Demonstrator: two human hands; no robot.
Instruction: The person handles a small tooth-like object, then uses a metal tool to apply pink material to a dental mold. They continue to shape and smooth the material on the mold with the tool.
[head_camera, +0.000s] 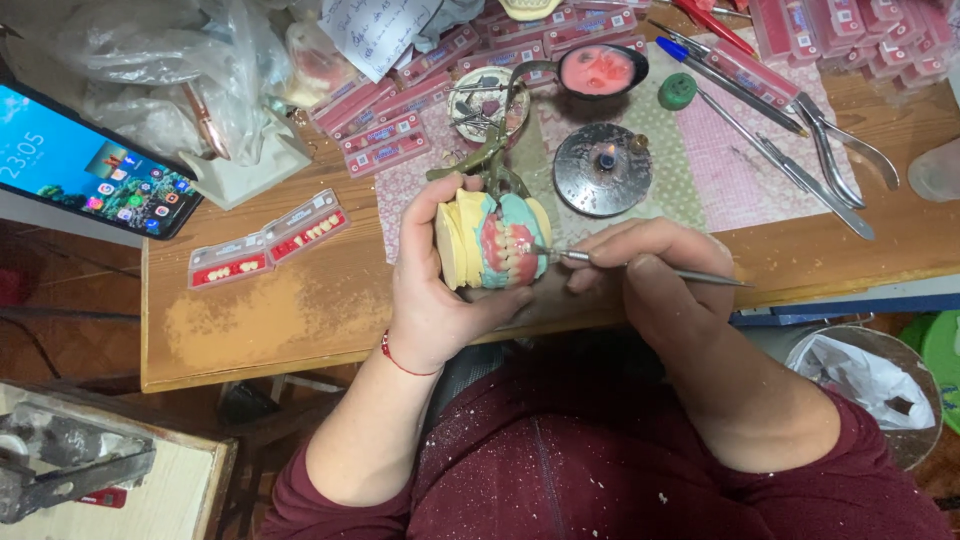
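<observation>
I'm looking straight down at the dental model (492, 240), and everything else I'm placing from it. It is being held just above the near edge of the wooden table (300, 310), yellowish plaster blocks with pink wax gums and a row of white teeth facing right. The left hand (440, 290) is wrapping round it from the left, thumb over the top, fingers curled underneath, so that hand is closed firmly on the model. A red thread bracelet (405, 362) is sitting on that wrist, below the model.

To the model's right, the right hand (655, 275) is pinching a thin metal carving tool (640, 265) between thumb and fingers, and the tip is touching the teeth at the model's right side. The handle is sticking out further right, past the fingers.

Just behind the model, a green metal articulator frame (495, 150) is rising from it. Beyond that to the right, a round metal burner (603, 168) is standing on a patterned cloth (720, 180), with a dish of pink wax (600, 70) further back. Far right of the model, pliers (840, 150) are lying on the table. To the model's left, two cards of spare teeth (268, 238) are lying flat, and further left a lit phone (85, 165) is overhanging the table's edge. Down below the model, I'm seeing a maroon sleeve (860, 480).
</observation>
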